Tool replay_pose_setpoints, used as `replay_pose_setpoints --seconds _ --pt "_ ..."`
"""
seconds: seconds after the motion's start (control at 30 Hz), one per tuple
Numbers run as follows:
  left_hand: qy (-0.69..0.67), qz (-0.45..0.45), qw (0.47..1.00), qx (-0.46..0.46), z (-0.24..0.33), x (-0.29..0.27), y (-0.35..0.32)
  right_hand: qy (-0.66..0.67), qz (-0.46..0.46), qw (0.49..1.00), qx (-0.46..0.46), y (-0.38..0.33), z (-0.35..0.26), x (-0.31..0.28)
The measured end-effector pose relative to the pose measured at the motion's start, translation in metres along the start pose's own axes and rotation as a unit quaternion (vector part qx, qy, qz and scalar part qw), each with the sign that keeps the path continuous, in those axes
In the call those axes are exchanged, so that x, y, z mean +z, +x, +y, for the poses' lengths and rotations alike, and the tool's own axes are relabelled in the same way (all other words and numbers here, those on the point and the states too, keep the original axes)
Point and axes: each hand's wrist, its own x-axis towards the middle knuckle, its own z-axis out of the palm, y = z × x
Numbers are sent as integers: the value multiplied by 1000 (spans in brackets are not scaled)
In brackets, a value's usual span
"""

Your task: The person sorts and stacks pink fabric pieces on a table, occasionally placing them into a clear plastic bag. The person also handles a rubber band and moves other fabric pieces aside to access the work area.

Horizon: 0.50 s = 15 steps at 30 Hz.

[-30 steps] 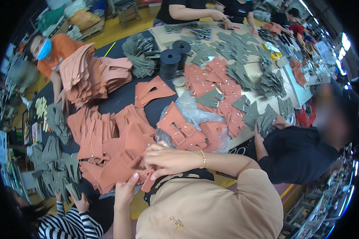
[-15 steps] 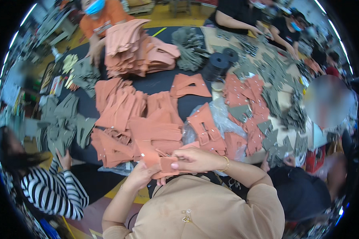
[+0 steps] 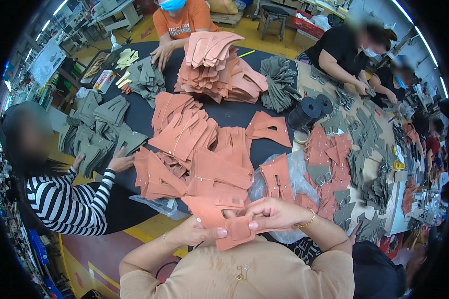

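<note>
Close to my body, at the near edge of the table, both hands grip a salmon-pink cut piece (image 3: 210, 211) of leather-like sheet with an opening in it. My left hand (image 3: 197, 232) pinches its lower left side, thumb on top. My right hand (image 3: 274, 214) holds it on the other side, thumb and fingers closed at a rounded square flap (image 3: 238, 229). Just beyond my hands lies a stack of similar salmon pieces (image 3: 219, 172). A salmon piece with a slot (image 3: 278, 175) rests on clear plastic (image 3: 299, 178) to the right.
A tall salmon stack (image 3: 207, 65) stands at the far side near a person in orange (image 3: 184, 20). Grey-green pieces (image 3: 95, 144) lie left, by a person in stripes (image 3: 70, 202). Black rolls (image 3: 304, 112) stand right of centre. Other people work at the far right.
The view has swung, so the table sits further right in it. The held piece now lies more spread between my hands, its square flap facing up. The striped person's hands have moved apart.
</note>
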Motion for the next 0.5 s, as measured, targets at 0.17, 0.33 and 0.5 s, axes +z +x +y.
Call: replay_pose_setpoints --seconds 0.17,0.33,0.5 --pt "-74 62 995 40 13 10 6 94 21 995 -39 18 18 -1" --pt "-4 61 998 31 21 3 5 92 131 975 -156 17 19 -3" --pt "-36 72 995 51 12 1 14 -16 182 965 -189 2 12 -7"
